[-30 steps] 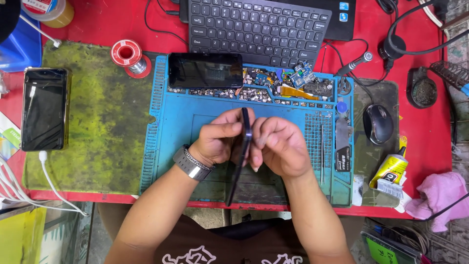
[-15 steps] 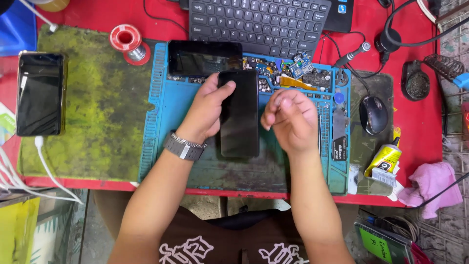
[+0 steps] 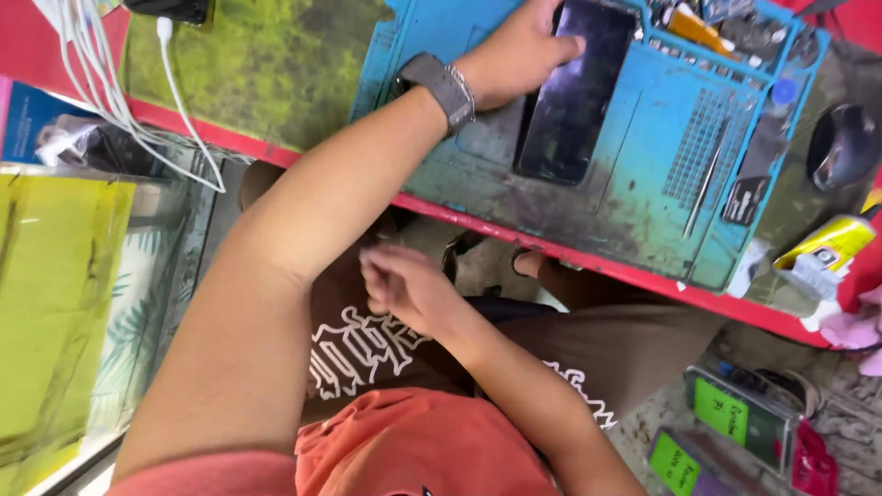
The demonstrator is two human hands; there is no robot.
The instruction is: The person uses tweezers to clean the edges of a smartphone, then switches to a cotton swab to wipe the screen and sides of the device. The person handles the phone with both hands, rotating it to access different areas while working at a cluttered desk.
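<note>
Nearest, your right hand (image 3: 404,289) hangs below the counter (image 3: 588,253) edge over your lap, fingers curled loosely in; you cannot tell whether it grips anything. Farther off, your left hand (image 3: 514,55) lies open and flat on the dark phone (image 3: 574,92), pinning it screen-up on the blue work mat (image 3: 643,156), likely to keep it from sliding. Just right of the phone rest thin metal tweezers (image 3: 703,188). Far right sit a yellow glue tube (image 3: 827,248) and a black mouse (image 3: 843,145).
</note>
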